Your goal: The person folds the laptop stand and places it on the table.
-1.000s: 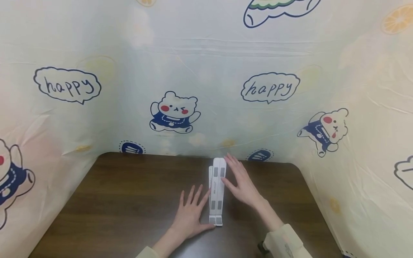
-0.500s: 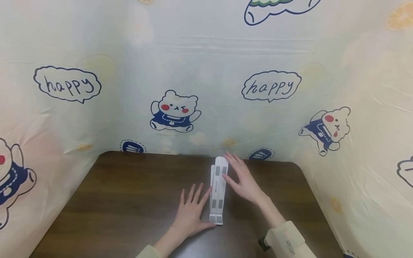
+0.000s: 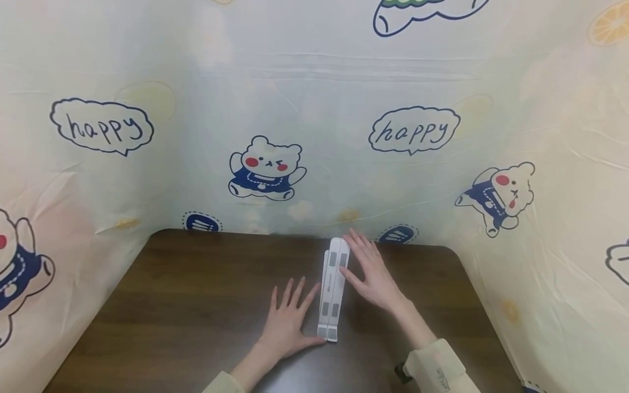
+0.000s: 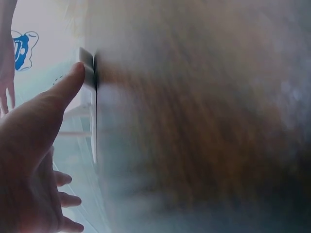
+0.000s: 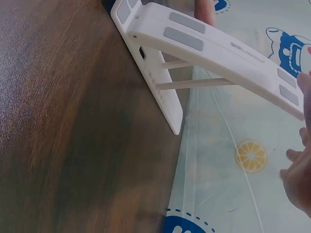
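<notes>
A white laptop stand (image 3: 335, 284) with grey pads stands on the brown table, its two rails side by side. In the right wrist view, struts prop the upper part of the stand (image 5: 218, 51) at a slant above its base. My left hand (image 3: 284, 323) is spread beside its left side, fingers straight. The left thumb (image 4: 73, 80) meets the front lip in the left wrist view. Along the raised far end on the right lies my right hand (image 3: 372, 278), fingers extended, thumb against the right rail. The right fingers (image 5: 296, 167) are partly cut off at that view's edge.
The brown wooden table (image 3: 196, 305) has rounded far corners. A pale cloth (image 3: 339, 180) printed with bears and "happy" bubbles hangs behind and on both sides, close to the table's far edge.
The far end of the laptop stand has shifted slightly to the right, so it leans more that way. My right hand has moved slightly right with it; the left stays spread nearby.
</notes>
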The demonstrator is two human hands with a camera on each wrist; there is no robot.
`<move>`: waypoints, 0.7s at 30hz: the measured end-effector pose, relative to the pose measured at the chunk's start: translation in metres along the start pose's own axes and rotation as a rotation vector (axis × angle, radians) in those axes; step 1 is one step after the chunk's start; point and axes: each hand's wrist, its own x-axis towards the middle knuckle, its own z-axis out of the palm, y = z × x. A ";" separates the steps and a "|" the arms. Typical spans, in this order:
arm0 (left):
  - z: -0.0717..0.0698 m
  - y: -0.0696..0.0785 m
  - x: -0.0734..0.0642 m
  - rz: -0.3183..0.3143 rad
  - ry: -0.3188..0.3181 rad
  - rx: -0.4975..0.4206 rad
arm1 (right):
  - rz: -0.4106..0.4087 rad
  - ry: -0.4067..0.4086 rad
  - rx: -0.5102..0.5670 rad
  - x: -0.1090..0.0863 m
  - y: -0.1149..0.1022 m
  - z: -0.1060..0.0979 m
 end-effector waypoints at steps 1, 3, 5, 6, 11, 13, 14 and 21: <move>-0.001 0.000 0.000 -0.003 0.000 -0.003 | -0.008 0.007 -0.019 0.000 0.000 0.000; -0.002 -0.001 0.000 -0.006 0.006 -0.003 | -0.026 0.021 -0.045 0.000 0.000 -0.001; -0.002 -0.001 0.000 -0.006 0.006 0.006 | -0.043 0.033 -0.058 0.001 0.000 -0.002; -0.002 -0.001 0.000 -0.006 0.006 0.009 | -0.046 0.034 -0.061 0.001 0.000 -0.002; 0.000 -0.003 0.001 -0.010 -0.005 0.005 | -0.040 0.026 -0.064 0.000 -0.001 -0.001; 0.000 -0.004 0.001 -0.021 -0.009 0.000 | -0.045 0.034 -0.067 0.000 -0.001 -0.001; 0.000 -0.004 0.001 -0.027 -0.010 -0.005 | -0.050 0.039 -0.072 -0.001 -0.001 -0.001; 0.000 -0.010 0.000 -0.063 -0.029 -0.033 | -0.049 0.044 -0.073 -0.002 -0.002 -0.002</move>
